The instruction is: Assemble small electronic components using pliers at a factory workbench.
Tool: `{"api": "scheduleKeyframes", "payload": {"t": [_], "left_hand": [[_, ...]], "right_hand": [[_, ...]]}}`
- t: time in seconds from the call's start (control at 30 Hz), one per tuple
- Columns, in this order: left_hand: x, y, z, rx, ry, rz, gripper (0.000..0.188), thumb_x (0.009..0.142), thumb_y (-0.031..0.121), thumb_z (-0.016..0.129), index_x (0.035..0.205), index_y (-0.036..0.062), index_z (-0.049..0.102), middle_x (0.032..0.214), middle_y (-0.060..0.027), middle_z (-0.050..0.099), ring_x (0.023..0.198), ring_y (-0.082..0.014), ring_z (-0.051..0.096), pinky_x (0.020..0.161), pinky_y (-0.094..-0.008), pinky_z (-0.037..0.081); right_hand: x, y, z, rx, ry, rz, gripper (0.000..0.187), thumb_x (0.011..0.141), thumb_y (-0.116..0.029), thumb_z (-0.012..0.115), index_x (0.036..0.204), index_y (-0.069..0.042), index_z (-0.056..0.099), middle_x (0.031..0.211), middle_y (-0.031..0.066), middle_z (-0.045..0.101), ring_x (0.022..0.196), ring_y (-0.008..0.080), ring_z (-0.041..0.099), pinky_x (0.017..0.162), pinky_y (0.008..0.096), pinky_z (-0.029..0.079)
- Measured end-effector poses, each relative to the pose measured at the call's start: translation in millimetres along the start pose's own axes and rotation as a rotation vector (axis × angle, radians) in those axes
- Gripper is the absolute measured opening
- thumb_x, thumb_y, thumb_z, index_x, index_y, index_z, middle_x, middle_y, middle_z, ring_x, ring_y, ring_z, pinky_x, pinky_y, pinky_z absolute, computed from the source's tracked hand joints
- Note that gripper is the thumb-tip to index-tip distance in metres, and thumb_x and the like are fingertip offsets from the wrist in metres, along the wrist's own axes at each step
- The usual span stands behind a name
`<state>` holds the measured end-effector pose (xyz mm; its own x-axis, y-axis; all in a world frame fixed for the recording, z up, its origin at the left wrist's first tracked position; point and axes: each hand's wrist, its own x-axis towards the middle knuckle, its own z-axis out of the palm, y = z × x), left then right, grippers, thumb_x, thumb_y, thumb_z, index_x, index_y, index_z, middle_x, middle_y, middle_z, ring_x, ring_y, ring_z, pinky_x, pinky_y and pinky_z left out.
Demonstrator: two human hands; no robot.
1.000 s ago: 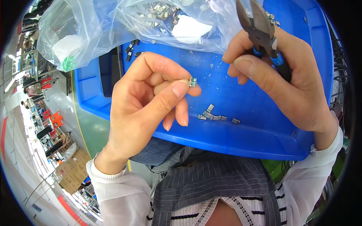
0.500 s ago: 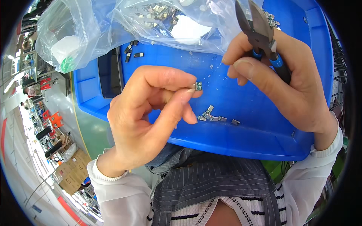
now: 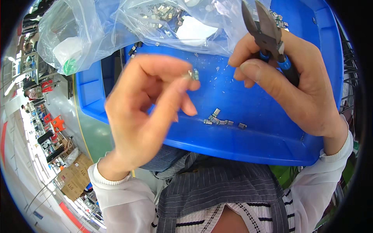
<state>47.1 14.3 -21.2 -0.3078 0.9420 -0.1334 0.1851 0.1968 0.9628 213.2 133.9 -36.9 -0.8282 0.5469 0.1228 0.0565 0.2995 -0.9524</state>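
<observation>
Between thumb and forefinger, my left hand (image 3: 145, 105) pinches a small connector with a green circuit board (image 3: 195, 74), blurred by motion above the blue tray. My right hand (image 3: 287, 83) is wrapped round cutting pliers (image 3: 269, 33) with blue-and-black handles. Their jaws point up and away from me, spread apart. On the tray floor between my hands, nearer to me, lies a loose group of small metal connectors (image 3: 217, 121). A clear plastic bag (image 3: 217, 48) holding many more connectors (image 3: 163, 14) lies across the far side.
The blue tray (image 3: 248, 149) sits before my lap, with tiny scraps scattered on its floor. A dark flat object (image 3: 112, 75) lies at its left, partly behind my left hand. Several black-ended connectors (image 3: 134, 49) lie near the bag. Cardboard boxes (image 3: 77, 176) stand at lower left.
My left hand has moved left and slightly away from me with the pinched connector, now covering part of the dark object. My right hand and the pliers have hardly moved.
</observation>
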Motion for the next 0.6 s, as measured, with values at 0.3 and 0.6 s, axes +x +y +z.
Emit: {"api": "scheduleKeyframes", "payload": {"t": [0.3,0.6], "left_hand": [[19.3,-3.2,-5.0,0.119,0.064,0.086,0.026,0.085,0.002,0.053,0.111,-0.0026,0.054,0.094,-0.0131,0.063,0.064,-0.0144,0.059,0.052,-0.0178,0.043],[25.2,-40.5,9.6,0.747,-0.865,0.337,0.016,0.073,-0.001,0.058,0.085,0.0047,0.050,0.075,-0.0078,0.050,0.056,-0.0290,0.051,0.050,-0.0364,0.041]], "right_hand": [[7.7,5.1,2.7,-0.035,-0.017,0.066,0.012,0.088,-0.012,0.054,0.095,-0.002,0.054,0.077,0.0092,0.059,0.058,0.0192,0.055,0.055,0.0261,0.046],[9.5,11.4,0.1,-0.100,-0.049,0.053,0.015,0.088,-0.015,0.053,0.097,-0.003,0.052,0.077,0.0094,0.059,0.056,0.0219,0.056,0.052,0.0276,0.046]]}}
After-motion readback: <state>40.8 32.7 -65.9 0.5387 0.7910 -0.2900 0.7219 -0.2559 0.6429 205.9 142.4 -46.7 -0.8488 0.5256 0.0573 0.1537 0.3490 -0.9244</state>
